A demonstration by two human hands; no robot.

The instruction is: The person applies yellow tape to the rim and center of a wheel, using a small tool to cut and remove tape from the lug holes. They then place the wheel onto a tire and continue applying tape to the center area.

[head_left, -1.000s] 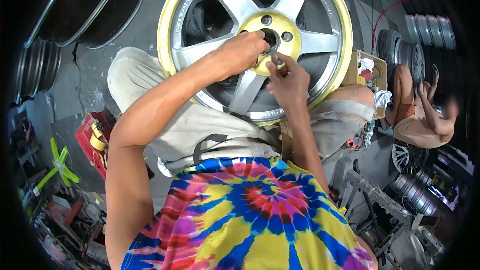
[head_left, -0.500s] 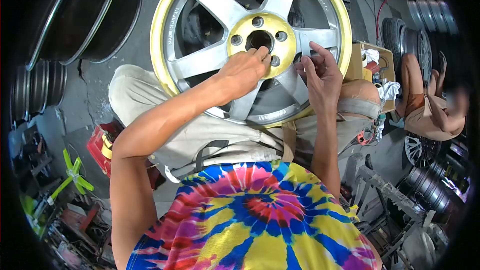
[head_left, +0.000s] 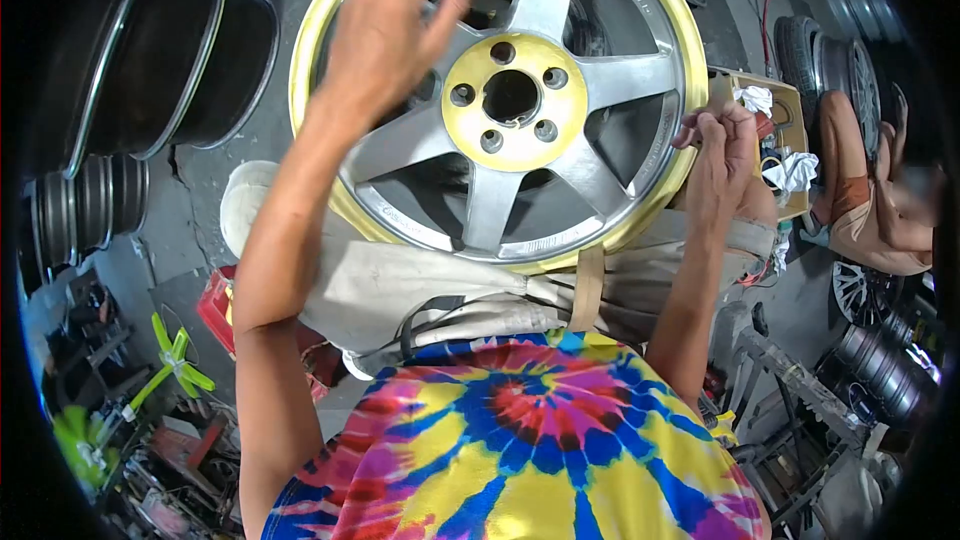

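A silver five-spoke wheel [head_left: 512, 102] with a yellow masked hub face and yellow rim edge leans over my lap. My left hand [head_left: 395, 25] hovers over the wheel's upper left part, fingers apart and somewhat blurred, with nothing seen in it. At the right edge of the rim is my right hand [head_left: 722, 140], its fingers curled together; whatever they may hold is too small to make out. The round center bore and the bolt holes around it are uncovered.
A cardboard box [head_left: 795, 105] with white crumpled paper stands at the right. Beyond it sits another person [head_left: 870, 215] near a tire. Dark wheel barrels [head_left: 180, 60] line the left. A bright green fan [head_left: 178, 358] and a red container [head_left: 215, 310] are lower left.
My left hand has left the hub and moved up and left. My right hand has shifted right to the rim, its fingers now closed. The wheel has rotated slightly.
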